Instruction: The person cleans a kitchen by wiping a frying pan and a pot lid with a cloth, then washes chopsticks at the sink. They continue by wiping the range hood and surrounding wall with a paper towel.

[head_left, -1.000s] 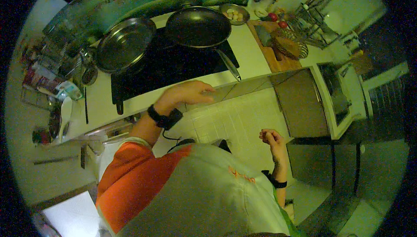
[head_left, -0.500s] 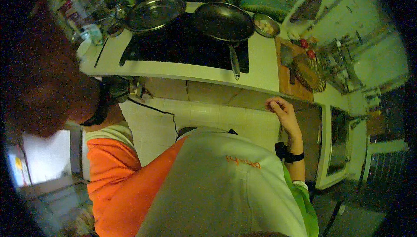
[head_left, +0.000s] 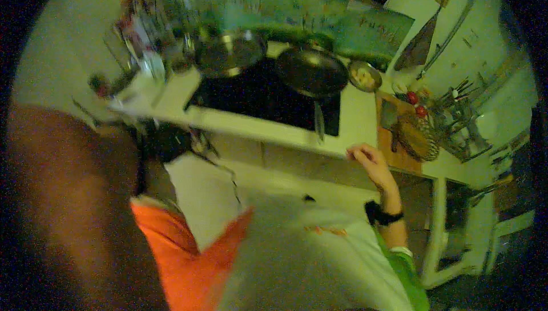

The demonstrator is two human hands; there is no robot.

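Note:
My left hand looms large and dark close to the camera; its fingers are too blurred to make out. A black strap with a boxy device is on that wrist. My right hand hangs before the counter edge, fingers loosely curled in, nothing visible in them. Beyond it, a dark frying pan rests on the black cooktop, handle toward me. To its left stands a wide shiny metal pan. A small metal bowl with pale pieces sits right of the frying pan.
At right, a wooden cutting board carries a cleaver and a round woven-looking brown item. Red round vegetables and a dish rack stand beyond. Bottles and jars crowd the far left. A black cable hangs below the counter.
The view has tilted up, so the counter sits lower in the picture. My left hand has shifted downward in view near the camera. My right hand keeps its curled pose by the counter.

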